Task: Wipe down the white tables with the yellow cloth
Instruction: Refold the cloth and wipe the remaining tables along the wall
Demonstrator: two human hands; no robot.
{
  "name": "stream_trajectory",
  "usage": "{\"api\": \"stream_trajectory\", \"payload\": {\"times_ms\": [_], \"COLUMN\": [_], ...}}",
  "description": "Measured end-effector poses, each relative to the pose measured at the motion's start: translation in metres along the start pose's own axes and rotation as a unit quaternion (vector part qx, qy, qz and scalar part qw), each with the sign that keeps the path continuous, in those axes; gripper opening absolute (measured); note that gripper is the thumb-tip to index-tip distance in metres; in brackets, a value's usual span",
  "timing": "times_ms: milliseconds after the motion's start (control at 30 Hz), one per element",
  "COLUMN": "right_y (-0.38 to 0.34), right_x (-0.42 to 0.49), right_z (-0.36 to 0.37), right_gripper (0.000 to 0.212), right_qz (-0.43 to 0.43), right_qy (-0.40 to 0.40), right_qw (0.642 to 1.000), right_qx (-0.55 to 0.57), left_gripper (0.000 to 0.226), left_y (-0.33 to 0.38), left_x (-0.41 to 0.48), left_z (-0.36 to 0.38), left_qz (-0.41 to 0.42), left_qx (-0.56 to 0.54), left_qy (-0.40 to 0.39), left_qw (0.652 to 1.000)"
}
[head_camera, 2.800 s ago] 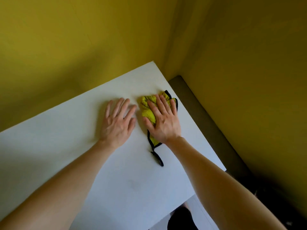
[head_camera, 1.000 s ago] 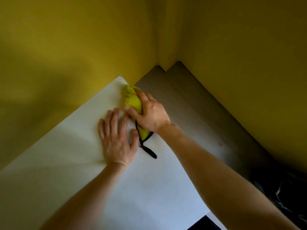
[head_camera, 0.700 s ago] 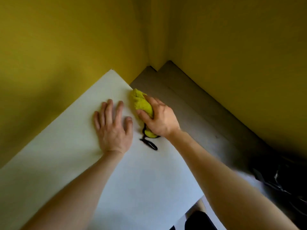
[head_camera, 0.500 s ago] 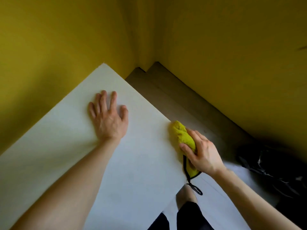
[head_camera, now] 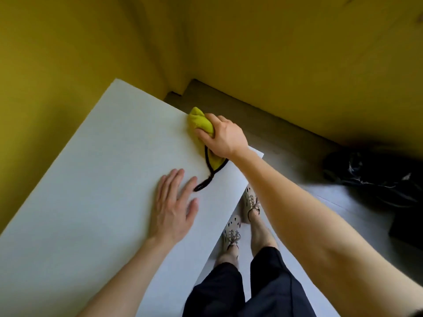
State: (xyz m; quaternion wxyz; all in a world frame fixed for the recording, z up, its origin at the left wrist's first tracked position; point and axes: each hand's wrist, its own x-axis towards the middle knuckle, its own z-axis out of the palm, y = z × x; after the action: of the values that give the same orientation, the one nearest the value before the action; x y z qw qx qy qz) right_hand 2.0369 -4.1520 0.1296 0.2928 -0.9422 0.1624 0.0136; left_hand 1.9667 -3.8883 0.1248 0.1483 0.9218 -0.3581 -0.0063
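The white table [head_camera: 96,179] runs from lower left to its far corner against the yellow wall. My right hand [head_camera: 223,136] is shut on the bunched yellow cloth [head_camera: 201,122] and presses it on the table's right edge, near the front right corner. The cloth's black trim and loop [head_camera: 203,185] trail toward me across the tabletop. My left hand [head_camera: 172,205] lies flat on the table, fingers spread, just below the loop and holding nothing.
Yellow walls [head_camera: 297,53] meet in a corner behind the table. Grey floor [head_camera: 263,124] runs along the right wall. A dark heap of bags or cables [head_camera: 375,172] lies at the right. My legs and pale shoes [head_camera: 249,200] stand by the table's right edge.
The right hand with the cloth swept from the far corner down the right edge to its near end, then moved back up that edge. The left hand slid back toward me. The view tilted downward.
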Motion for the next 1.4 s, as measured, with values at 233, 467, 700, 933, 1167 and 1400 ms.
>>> {"api": "stream_trajectory", "payload": {"times_ms": [233,467,700,933,1167,1400], "right_y": [0.049,-0.048,0.004,-0.069,-0.051,-0.098], "right_x": [-0.129,-0.200,-0.120,-0.226,-0.213,-0.252], "right_z": [0.003,0.065,0.022,0.085,0.084,0.104], "right_gripper": [0.052,0.071,0.064,0.076,0.072,0.063], "right_qz": [0.207,0.279,0.312,0.281,0.214,0.265], "right_qy": [0.189,0.220,0.275,0.248,0.247,0.332], "right_qw": [0.951,0.901,0.872,0.886,0.921,0.845], "right_qx": [0.128,0.250,0.259,0.271,0.213,0.323], "left_gripper": [0.056,0.056,0.054,0.051,0.046,0.052], "left_y": [0.002,0.002,0.001,-0.002,-0.016,-0.029], "left_x": [-0.005,-0.001,-0.005,-0.004,-0.026,-0.132], "left_z": [0.004,0.006,0.009,0.014,0.008,-0.015], "left_qz": [-0.002,-0.002,0.004,0.024,0.056,0.116], "left_qx": [0.013,0.020,0.021,0.012,-0.024,0.009], "left_qy": [0.006,0.013,0.035,0.069,0.040,-0.003], "left_qw": [1.000,1.000,0.999,0.997,0.997,0.993]}}
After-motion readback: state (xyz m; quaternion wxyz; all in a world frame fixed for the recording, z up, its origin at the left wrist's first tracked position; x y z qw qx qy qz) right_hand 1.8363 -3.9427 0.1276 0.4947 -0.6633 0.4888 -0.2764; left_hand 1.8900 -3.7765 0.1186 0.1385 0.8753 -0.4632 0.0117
